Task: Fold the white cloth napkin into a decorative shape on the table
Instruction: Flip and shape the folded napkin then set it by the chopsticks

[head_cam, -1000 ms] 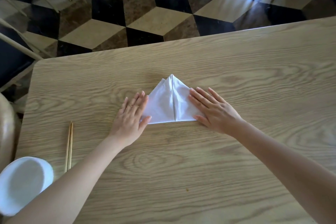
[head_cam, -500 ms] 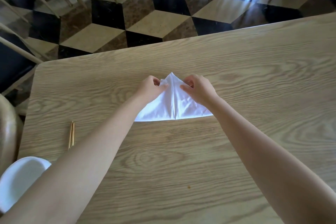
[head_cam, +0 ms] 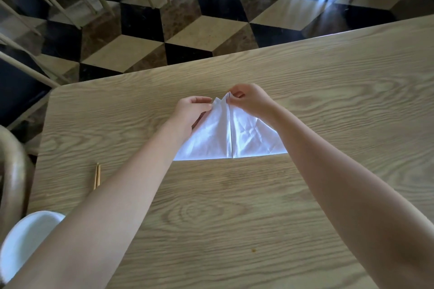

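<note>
The white cloth napkin lies on the wooden table, folded into a triangle with a centre seam and its tip pointing away from me. My left hand pinches the left flap's top corner near the tip. Just right of it, my right hand pinches the tip of the right flap. The right flap is creased and slightly raised. Both forearms cross the table from the near edge and hide the napkin's lower outer corners.
A pair of wooden chopsticks lies near the table's left side. A white bowl sits at the near-left corner, partly under my left arm. A curved chair back stands at far left. Chair legs rise from the chequered floor beyond the table.
From flat on the napkin's lower sides, both hands moved up to the tip and closed on the flap corners. The right flap now looks lifted and wrinkled.
</note>
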{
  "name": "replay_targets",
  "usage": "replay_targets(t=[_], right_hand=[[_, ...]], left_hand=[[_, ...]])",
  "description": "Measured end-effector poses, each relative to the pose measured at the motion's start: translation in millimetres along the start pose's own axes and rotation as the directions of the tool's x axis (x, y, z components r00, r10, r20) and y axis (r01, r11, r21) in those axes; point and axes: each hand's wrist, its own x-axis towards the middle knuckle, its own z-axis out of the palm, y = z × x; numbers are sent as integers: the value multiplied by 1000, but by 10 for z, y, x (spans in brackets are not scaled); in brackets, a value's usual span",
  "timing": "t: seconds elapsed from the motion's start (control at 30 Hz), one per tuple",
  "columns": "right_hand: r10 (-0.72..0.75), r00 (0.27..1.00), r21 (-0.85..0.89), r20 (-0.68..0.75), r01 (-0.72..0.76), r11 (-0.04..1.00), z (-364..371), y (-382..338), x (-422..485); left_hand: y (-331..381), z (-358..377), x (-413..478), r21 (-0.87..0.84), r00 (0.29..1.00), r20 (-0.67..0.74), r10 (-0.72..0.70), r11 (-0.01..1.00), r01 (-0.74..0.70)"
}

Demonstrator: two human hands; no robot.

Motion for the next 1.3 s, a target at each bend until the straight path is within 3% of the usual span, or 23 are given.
replay_targets(t=[0.13, 0.43, 0.6, 0.7, 0.87, 1.03, 1.23, 1.3], right_hand=[[-42, 998, 83, -39, 45, 995, -7, 26, 0], [-113, 993, 153, 28, 108, 982, -8, -85, 88], [-101, 994, 55, 48, 99, 994, 24, -70, 171], [-95, 992, 56, 89, 90, 994, 21, -64, 160], [-43, 976, 53, 212, 33, 998, -53, -90, 95], [-24, 948, -186, 318, 87, 979, -193, -185, 38], [52, 921, -261, 385, 55, 964, -267, -215, 52], [56, 899, -215, 434, 43, 976, -297, -207, 42]], left_hand=[[17, -65, 65, 48, 999, 30, -25, 999, 24], [48, -54, 90, 10, 997, 80, -7, 1000, 7], [26, -116, 114, -43, 975, 224, -11, 999, 21], [-8, -174, 119, -1, 952, 298, 70, 997, -74], [-32, -205, 65, -57, 928, 325, 180, 984, -171], [-83, -195, 39, -65, 919, 323, 227, 974, -217], [-108, -154, -1, -55, 915, 309, 259, 966, -254], [-111, -161, -10, -61, 913, 319, 254, 967, -248]])
